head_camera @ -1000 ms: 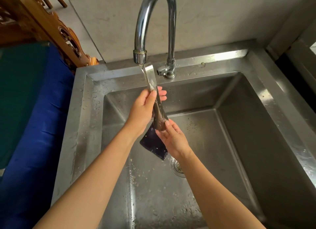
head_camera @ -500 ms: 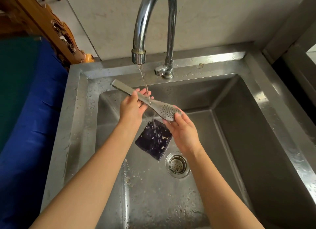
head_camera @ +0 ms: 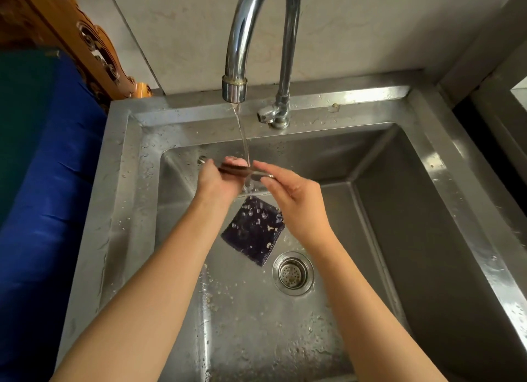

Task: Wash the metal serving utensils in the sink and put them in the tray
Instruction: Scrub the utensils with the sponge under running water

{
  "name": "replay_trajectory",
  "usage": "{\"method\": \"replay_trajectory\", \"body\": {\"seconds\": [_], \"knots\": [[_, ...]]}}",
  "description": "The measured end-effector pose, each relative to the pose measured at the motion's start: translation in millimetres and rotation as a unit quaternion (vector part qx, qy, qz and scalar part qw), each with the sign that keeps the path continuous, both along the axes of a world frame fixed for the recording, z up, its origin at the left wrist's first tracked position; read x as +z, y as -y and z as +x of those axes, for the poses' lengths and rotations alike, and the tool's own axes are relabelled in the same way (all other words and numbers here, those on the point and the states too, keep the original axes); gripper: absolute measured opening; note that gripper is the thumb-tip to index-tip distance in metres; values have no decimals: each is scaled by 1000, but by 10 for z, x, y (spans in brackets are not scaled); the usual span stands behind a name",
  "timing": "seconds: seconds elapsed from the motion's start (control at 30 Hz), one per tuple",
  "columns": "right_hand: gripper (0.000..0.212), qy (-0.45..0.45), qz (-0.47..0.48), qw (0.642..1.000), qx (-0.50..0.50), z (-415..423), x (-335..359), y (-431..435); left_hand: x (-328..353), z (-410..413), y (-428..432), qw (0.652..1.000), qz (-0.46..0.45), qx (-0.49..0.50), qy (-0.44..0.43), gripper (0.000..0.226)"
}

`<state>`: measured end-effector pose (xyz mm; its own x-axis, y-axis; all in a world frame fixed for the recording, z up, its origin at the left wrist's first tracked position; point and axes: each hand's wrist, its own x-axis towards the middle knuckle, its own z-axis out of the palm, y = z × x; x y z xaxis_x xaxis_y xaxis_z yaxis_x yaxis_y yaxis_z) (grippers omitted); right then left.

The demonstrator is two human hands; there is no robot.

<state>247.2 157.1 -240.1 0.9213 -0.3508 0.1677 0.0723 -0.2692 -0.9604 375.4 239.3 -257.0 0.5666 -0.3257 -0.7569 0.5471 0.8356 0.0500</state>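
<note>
A metal slotted serving spoon (head_camera: 241, 171) lies almost level and edge-on under the running tap (head_camera: 234, 88), over the steel sink (head_camera: 445, 182). My left hand (head_camera: 219, 179) grips its handle, whose tip sticks out to the left. My right hand (head_camera: 293, 199) pinches the spoon's head at the right end, where the water stream lands. A dark purple scrub pad (head_camera: 253, 230) lies wet on the sink floor below my hands. No tray is in view.
The drain strainer (head_camera: 293, 273) sits right of the pad. The tap's handle (head_camera: 269, 115) is on the sink's back ledge. A blue cushioned seat (head_camera: 42, 196) and carved wooden frame (head_camera: 94, 48) stand left of the sink. A wall rises behind.
The spoon went from upright to slanted to almost level and edge-on. My right hand moved up onto its head, and both hands rose a little under the stream.
</note>
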Motion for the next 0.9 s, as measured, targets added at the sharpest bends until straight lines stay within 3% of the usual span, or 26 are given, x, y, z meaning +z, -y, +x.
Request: {"method": "replay_trajectory", "body": {"seconds": [0.07,0.1,0.13,0.17,0.2,0.23,0.27,0.3,0.33,0.37,0.4,0.43,0.7,0.9], "knots": [[30,-6,37,999,-35,128,42,11,88,-48,-52,1000,0,12,-12,25],[24,-8,47,998,-45,215,70,15,96,-86,-116,998,61,-18,8,21],[21,-14,53,997,-47,302,100,9,87,-145,-199,969,214,-102,73,20],[20,-24,53,997,-44,380,125,-3,95,-225,-261,894,361,-216,154,25],[21,-36,48,997,-40,447,142,-14,57,-355,-331,795,471,-303,235,34],[21,-46,43,997,-36,498,153,-24,-5,-408,-355,729,521,-354,266,45],[21,-53,39,997,-31,533,160,-34,-33,-418,-378,739,515,-348,259,51],[21,-57,38,997,-25,555,163,-42,-26,-413,-358,799,464,-289,249,48],[21,-58,37,997,-18,568,165,-51,9,-345,-317,907,336,-187,170,39],[20,-57,36,998,-12,574,164,-58,24,-266,-307,979,158,-101,82,36],[19,-56,36,998,-8,578,165,-67,0,-185,-266,999,25,-38,23,38],[18,-54,40,998,-7,579,166,-77,-70,-119,-247,999,-27,1,-17,40],[21,-31,66,997,-31,429,196,-90,-81,-119,-199,999,10,-37,-17,36],[28,-35,127,990,41,64,99,82,-20,-70,6,990,12,-140,-29,20]]}}
